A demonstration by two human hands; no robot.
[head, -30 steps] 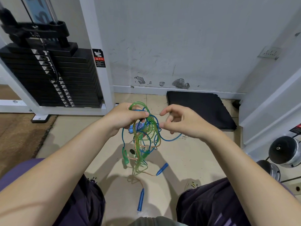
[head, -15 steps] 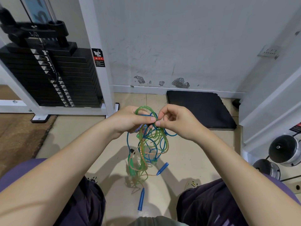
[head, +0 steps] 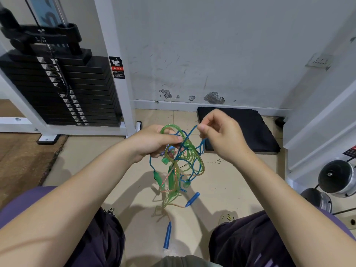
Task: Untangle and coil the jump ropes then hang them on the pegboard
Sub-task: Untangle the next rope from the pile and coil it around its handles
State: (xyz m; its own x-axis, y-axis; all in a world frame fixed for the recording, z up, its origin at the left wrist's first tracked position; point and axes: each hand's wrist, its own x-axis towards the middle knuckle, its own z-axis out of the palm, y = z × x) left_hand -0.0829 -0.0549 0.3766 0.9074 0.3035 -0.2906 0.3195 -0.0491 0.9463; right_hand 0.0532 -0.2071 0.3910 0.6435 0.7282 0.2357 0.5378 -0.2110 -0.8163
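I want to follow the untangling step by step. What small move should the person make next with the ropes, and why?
Probably the right hand should draw its pinched blue rope loop farther up and away from the tangle. The left hand grips the top of the bundle, the blue and green strands are knotted together below it, and the blue handles hang free, so that loop seems able to slide out.

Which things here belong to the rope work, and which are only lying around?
For the job: tangled ropes, blue handle, green handle, left hand, right hand.
Lying about: weight stack, black mat, dumbbells.
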